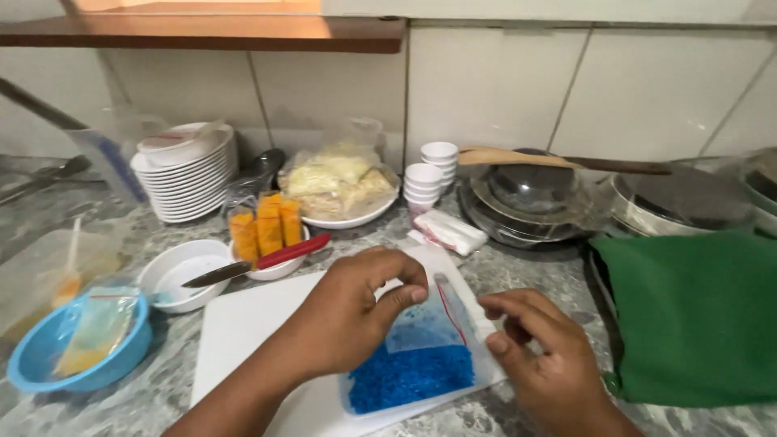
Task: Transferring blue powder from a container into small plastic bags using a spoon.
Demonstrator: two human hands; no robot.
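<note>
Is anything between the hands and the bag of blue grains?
Nothing visible. The left hand pinches the bag at its top edge, and the right hand has its fingertips at the bag's right edge, on the white board.

plate stack [188, 180] | red-handled knife [259, 262] | green cloth [692, 316] | blue bowl [32, 360]

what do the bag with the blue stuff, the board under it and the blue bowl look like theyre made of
Bag: thin clear plastic film, glossy; the blue grains show through it. Board: white, matte, likely plastic, smooth and flat. Blue bowl: probably plastic, with an even colour and soft sheen.
</note>
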